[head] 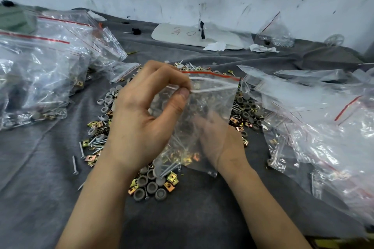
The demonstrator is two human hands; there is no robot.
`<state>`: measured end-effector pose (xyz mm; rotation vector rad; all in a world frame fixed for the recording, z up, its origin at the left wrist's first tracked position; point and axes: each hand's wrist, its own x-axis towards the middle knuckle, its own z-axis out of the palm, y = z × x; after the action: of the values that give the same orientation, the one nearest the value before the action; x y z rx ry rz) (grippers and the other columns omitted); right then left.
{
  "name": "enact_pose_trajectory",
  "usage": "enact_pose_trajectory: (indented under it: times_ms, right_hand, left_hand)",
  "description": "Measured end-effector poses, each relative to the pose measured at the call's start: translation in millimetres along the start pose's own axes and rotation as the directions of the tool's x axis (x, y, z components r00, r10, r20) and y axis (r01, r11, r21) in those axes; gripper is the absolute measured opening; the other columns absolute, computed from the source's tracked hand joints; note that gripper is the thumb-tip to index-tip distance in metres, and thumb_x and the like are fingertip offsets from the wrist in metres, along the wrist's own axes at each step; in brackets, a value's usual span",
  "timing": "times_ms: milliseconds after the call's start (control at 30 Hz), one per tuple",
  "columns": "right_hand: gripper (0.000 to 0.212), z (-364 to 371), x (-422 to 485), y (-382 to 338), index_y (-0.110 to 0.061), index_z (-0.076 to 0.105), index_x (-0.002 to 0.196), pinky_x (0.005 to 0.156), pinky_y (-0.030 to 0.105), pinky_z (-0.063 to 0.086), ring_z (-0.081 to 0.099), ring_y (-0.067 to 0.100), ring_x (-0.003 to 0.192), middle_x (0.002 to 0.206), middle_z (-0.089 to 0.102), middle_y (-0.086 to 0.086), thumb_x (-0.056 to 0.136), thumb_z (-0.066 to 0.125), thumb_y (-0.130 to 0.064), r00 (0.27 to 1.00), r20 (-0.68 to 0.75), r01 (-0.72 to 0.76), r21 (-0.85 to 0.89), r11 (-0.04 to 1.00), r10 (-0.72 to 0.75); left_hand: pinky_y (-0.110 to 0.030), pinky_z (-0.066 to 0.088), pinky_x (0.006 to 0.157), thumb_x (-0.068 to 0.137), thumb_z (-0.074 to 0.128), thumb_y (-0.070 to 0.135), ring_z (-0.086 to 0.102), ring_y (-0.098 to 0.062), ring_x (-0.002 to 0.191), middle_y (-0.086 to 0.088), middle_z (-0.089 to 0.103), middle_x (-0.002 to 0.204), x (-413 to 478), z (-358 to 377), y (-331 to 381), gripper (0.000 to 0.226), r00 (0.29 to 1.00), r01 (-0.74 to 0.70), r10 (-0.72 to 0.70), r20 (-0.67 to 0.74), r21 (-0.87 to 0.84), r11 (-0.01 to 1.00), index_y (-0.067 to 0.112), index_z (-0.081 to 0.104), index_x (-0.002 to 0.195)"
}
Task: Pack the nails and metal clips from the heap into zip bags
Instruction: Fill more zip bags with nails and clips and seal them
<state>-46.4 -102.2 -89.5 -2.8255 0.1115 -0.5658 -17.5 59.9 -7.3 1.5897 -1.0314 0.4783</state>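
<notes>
Left hand (141,119), mid-frame, pinches the clear red-striped zip bag (214,95) at its mouth; right hand (220,141) blurred through it, grip unclear.

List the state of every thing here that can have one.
zip bag: mouth open, nails and clips inside
left hand: pinches the bag's rim
right hand: blurred behind the plastic, grip unclear
heap: loose on the cloth, unpacked
bags at left: hold parts, piled

Centre of worktop (182,220): heap (150,185). Directly above heap: zip bag (212,103). Left of heap: bag pile (40,70); right: second bag pile (323,127); behind: board (182,33).
</notes>
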Motion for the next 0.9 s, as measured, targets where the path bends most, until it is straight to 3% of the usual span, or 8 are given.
enact_pose_trajectory:
  times_ms: [133, 233, 300, 533, 600, 733, 833, 900]
  right_hand:
    - [0.014, -10, 3, -2, -0.038, 0.048, 0.106, 0.059, 0.029, 0.031, 0.043, 0.021, 0.068, 0.081, 0.023, -0.007, 0.094, 0.046, -0.032, 0.997, 0.082, -0.007, -0.058, 0.998, 0.012]
    - [0.022, -17, 9, -3, -0.034, 0.053, 0.116, 0.065, 0.032, 0.037, 0.056, 0.030, 0.086, 0.103, 0.044, 0.001, 0.096, 0.046, -0.026, 0.992, 0.124, 0.018, -0.089, 0.996, -0.007]
    - [0.023, -23, 13, -5, -0.034, 0.054, 0.117, 0.072, 0.033, 0.043, 0.057, 0.030, 0.093, 0.118, 0.046, 0.005, 0.096, 0.045, -0.027, 0.983, 0.178, 0.058, -0.091, 0.994, -0.041]
    - [0.028, -24, 28, -4, -0.029, 0.053, 0.119, 0.071, 0.030, 0.038, 0.056, 0.026, 0.096, 0.117, 0.050, 0.004, 0.091, 0.050, -0.030, 0.936, 0.350, 0.017, -0.119, 0.993, 0.026]
    - [0.031, -25, 30, -4, -0.019, 0.055, 0.125, 0.073, 0.028, 0.035, 0.054, 0.025, 0.103, 0.117, 0.053, 0.004, 0.094, 0.049, -0.021, 0.960, 0.277, -0.016, -0.045, 0.999, 0.028]
    - [0.021, -60, 39, 12, 0.000, 0.064, 0.108, 0.087, 0.036, 0.045, 0.055, 0.035, 0.106, 0.108, 0.061, 0.017, 0.094, 0.053, -0.011, 0.996, 0.043, -0.081, 0.142, 0.987, 0.076]
    - [0.013, -100, 42, 31, -0.012, 0.067, 0.102, 0.075, 0.027, 0.040, 0.054, 0.022, 0.089, 0.093, 0.059, 0.002, 0.091, 0.060, -0.011, 0.958, -0.230, -0.117, 0.226, 0.967, 0.170]
    - [0.029, -120, 38, 40, -0.024, 0.063, 0.116, 0.070, 0.018, 0.042, 0.050, 0.006, 0.076, 0.087, 0.057, -0.004, 0.092, 0.059, -0.008, 0.918, -0.341, -0.087, 0.328, 0.941, 0.204]
  left_hand:
    - [-0.037, 0.047, 0.081, 0.091, 0.052, 0.016, 0.058, -0.016, 0.096, 0.000, 0.060, 0.099, 0, 1, 2, 0.008, 1.000, 0.008, -0.008, 0.008, 0.003, 1.000, 0.022, 0.057, 0.093]
    - [-0.027, 0.042, 0.079, 0.091, 0.052, 0.016, 0.059, -0.011, 0.095, -0.003, 0.063, 0.101, 0, 3, 3, 0.007, 0.999, 0.023, -0.024, 0.023, 0.019, 1.000, 0.020, 0.058, 0.093]
    - [-0.029, 0.044, 0.081, 0.090, 0.052, 0.017, 0.059, -0.012, 0.097, -0.004, 0.063, 0.101, 0, 5, 4, 0.008, 0.999, 0.022, -0.023, 0.035, 0.026, 0.999, 0.019, 0.058, 0.093]
    - [-0.040, 0.050, 0.085, 0.090, 0.052, 0.019, 0.061, -0.016, 0.099, -0.004, 0.065, 0.101, 4, 11, 5, 0.007, 0.999, 0.002, -0.004, 0.055, 0.038, 0.999, 0.021, 0.058, 0.093]
    - [-0.040, 0.050, 0.086, 0.090, 0.053, 0.017, 0.062, -0.017, 0.099, -0.006, 0.065, 0.101, 7, 11, 6, 0.007, 0.998, -0.010, 0.008, 0.056, 0.034, 0.999, 0.020, 0.058, 0.094]
    - [-0.029, 0.047, 0.084, 0.089, 0.054, 0.020, 0.060, -0.010, 0.096, 0.000, 0.064, 0.101, 20, 2, 11, 0.010, 0.996, 0.060, -0.056, 0.065, -0.077, 0.995, 0.029, 0.058, 0.092]
    - [-0.019, 0.045, 0.083, 0.088, 0.057, 0.016, 0.061, -0.003, 0.092, 0.000, 0.065, 0.101, 42, -3, 18, 0.016, 0.988, 0.114, -0.105, 0.110, -0.081, 0.990, 0.032, 0.059, 0.089]
    - [-0.019, 0.046, 0.085, 0.087, 0.056, 0.017, 0.062, -0.002, 0.092, 0.000, 0.066, 0.100, 55, -5, 19, 0.013, 0.974, 0.141, -0.134, 0.180, -0.027, 0.990, 0.029, 0.060, 0.087]
